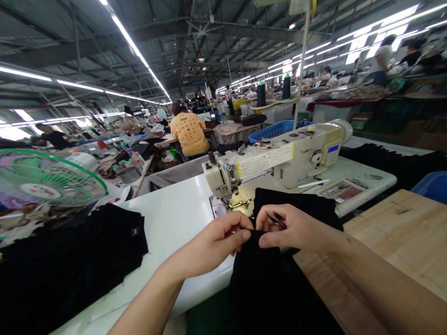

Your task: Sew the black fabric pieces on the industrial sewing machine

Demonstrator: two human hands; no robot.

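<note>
At the front edge of the bench (167, 218), just in front of the machine (279, 158), both hands meet on a black cloth (260, 274). The left hand (216, 242) pinches the top edge of it between thumb and fingers, clamped tight. The right hand (293, 228) does the same just beside it, so the two are nearly touching. The right one also has a thin dark tool (277, 217) tucked in its fingers, but I can't tell what it is. The cloth hangs down over the front edge, and its far part lies flat by the needle plate. A pile (70, 265) of more black fabric sits at the left end, with a green fan (45, 181) behind it. A wooden board (401, 232) is off the right side. Other people sew at benches further back.
</note>
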